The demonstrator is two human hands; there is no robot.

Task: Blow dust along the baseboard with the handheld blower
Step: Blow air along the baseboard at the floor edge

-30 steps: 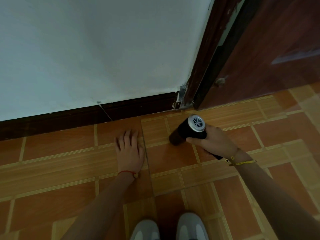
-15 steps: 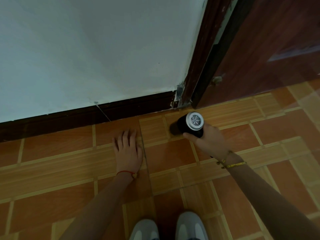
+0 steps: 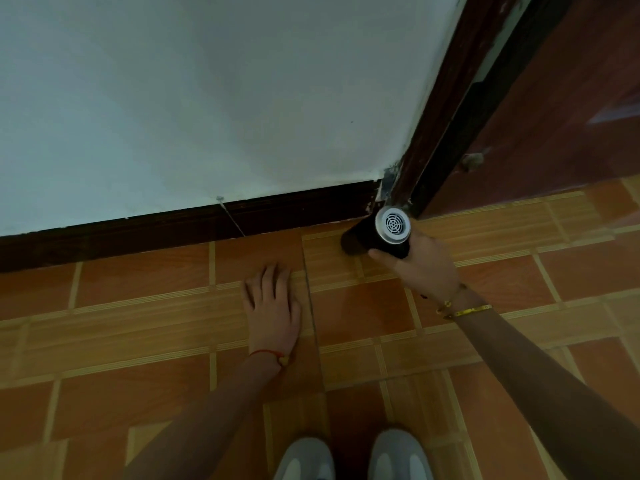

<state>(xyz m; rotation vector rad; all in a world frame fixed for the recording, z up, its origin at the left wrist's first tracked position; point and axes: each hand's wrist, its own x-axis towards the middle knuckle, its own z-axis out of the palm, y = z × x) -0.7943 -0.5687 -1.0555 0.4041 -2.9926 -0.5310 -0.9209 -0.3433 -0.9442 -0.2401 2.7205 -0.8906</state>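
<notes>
A dark brown baseboard [image 3: 173, 226] runs along the foot of the white wall to the door frame at the right. My right hand [image 3: 422, 265] grips the black handheld blower [image 3: 374, 233], whose silver grille end faces up toward me. Its dark nozzle points down-left at the floor, close to the baseboard's right end by the door frame. My left hand [image 3: 272, 303] lies flat on the tiled floor, fingers straight and pointing at the wall, a short way in front of the baseboard.
A dark wooden door frame [image 3: 446, 109] and a reddish door [image 3: 554, 109] stand at the right. A thin cobweb strand or crack [image 3: 230, 216] crosses the baseboard. Orange floor tiles [image 3: 138, 327] spread all around. My grey shoes [image 3: 353, 459] are at the bottom edge.
My right hand has carried the blower up and slightly right, from the open tile toward the corner where the baseboard meets the door frame. My left hand stayed flat on the floor.
</notes>
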